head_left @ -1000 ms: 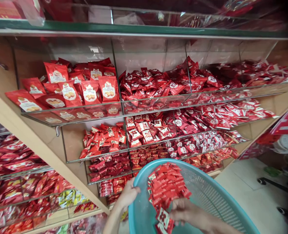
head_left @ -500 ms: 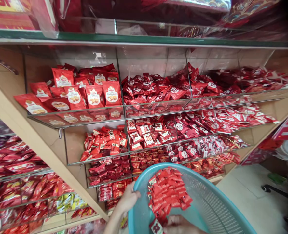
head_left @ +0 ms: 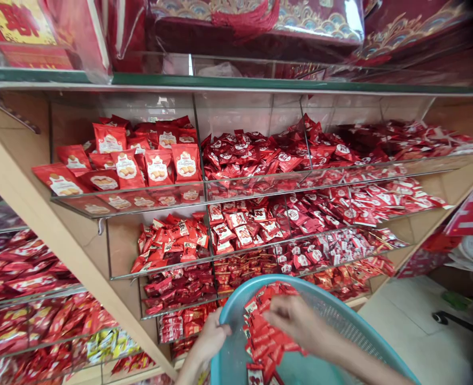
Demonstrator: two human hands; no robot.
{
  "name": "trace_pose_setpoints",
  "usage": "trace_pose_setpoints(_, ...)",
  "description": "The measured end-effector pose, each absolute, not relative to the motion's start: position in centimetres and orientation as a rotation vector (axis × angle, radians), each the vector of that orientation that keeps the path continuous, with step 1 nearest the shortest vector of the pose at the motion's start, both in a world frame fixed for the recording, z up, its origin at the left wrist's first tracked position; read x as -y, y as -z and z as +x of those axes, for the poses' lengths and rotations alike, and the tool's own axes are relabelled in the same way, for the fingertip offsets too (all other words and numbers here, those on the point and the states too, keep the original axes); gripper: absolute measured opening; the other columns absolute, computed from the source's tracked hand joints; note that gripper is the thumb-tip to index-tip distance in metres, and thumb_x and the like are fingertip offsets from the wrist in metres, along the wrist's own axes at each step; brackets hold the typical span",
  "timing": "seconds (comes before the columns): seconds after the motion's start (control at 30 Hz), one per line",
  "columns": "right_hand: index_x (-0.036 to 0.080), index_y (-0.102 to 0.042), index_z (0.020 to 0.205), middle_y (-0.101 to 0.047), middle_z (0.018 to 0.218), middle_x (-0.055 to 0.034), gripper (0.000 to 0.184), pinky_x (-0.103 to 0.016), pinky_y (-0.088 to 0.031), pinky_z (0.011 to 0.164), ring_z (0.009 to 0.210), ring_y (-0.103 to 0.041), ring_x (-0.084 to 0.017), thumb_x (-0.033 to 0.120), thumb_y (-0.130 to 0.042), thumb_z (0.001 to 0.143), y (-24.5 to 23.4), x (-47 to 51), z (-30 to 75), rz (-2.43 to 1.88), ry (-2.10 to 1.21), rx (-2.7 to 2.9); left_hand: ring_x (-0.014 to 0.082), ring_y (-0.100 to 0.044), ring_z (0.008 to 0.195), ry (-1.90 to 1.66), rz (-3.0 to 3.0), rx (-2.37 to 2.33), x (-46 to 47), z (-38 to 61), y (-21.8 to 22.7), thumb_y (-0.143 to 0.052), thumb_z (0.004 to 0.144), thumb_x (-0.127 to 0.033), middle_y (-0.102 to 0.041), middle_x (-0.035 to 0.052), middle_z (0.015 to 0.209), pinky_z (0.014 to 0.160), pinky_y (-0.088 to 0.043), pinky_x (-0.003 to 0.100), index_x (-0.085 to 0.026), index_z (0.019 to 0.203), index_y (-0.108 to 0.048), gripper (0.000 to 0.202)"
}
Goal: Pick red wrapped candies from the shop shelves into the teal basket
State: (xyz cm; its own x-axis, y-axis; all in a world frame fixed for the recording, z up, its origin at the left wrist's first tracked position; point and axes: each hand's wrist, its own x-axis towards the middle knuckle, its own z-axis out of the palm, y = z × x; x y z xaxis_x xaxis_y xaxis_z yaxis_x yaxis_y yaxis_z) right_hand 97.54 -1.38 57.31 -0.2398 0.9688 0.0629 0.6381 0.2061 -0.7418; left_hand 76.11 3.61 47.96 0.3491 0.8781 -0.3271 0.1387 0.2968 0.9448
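Observation:
A large turquoise plastic basket (head_left: 356, 306) with slotted sides tilts at the lower middle of the head view. My left hand (head_left: 211, 336) is closed around its left rim, thumb over the edge. Inside lies a pile of small red candy packets (head_left: 260, 337), many overlapping in rows. One packet with a pale label and dark flower print (head_left: 255, 373) rests at the near end of the pile. My right hand (head_left: 290, 314) reaches in from the lower right, over the far part of the pile. Its fingers are curled and slightly blurred; whatever they hold is hidden.
Glass-fronted shelves (head_left: 158, 267) of red wrapped sweets rise behind the basket, divided by clear panels. Red biscuit packets (head_left: 126, 170) fill the upper left compartment. A slanting wooden post (head_left: 74, 272) stands at left. Tiled floor (head_left: 410, 315) and a dark caster (head_left: 440, 318) appear at right.
My right hand has moved up and away from the flower-print packet to the far part of the pile. The left hand keeps its grip on the rim. The view has tipped slightly upward.

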Motion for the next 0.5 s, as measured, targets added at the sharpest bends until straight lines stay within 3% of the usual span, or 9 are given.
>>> trace_pose_setpoints(0.2, 0.019, -0.054, 0.071, -0.050, 0.056, 0.0036, 0.022, -0.021, -0.033, 0.050, 0.052, -0.043, -0.011, 0.037, -0.045, 0.082, -64.9, -3.7, 100.0, -1.426, -0.326, 1.795, 0.0115, -0.049, 0.046, -0.658, 1.145, -1.144, -3.5, 76.3, -48.4, -0.043, 0.049, -0.009, -0.057, -0.0025, 0.056, 0.046, -0.039, 0.022, -0.011, 0.086, -0.059, 0.040)
trace_pose_setpoints(0.37, 0.020, -0.054, 0.080, -0.059, 0.076, -0.0014, 0.007, -0.025, -0.038, 0.066, 0.073, -0.052, -0.015, 0.022, -0.048, 0.080, -65.8, -7.6, 100.9, -1.435, 0.110, 1.933, 0.0103, -0.048, 0.047, -0.670, 1.171, -1.112, -3.5, 76.1, -48.1, -0.042, 0.050, -0.009, -0.056, -0.0032, 0.057, 0.047, -0.039, 0.021, -0.013, 0.085, -0.059, 0.039)
trace_pose_setpoints(0.5, 0.019, -0.053, 0.088, -0.057, 0.085, -0.0036, 0.013, -0.027, -0.037, 0.071, 0.082, -0.050, -0.017, 0.014, -0.052, 0.077, -65.8, -10.0, 100.4, -1.431, 0.252, 2.131, 0.0094, -0.046, 0.048, -0.682, 1.187, -1.117, -3.7, 76.0, -47.6, -0.043, 0.050, -0.008, -0.052, -0.0046, 0.055, 0.048, -0.037, 0.020, -0.014, 0.083, -0.060, 0.038)
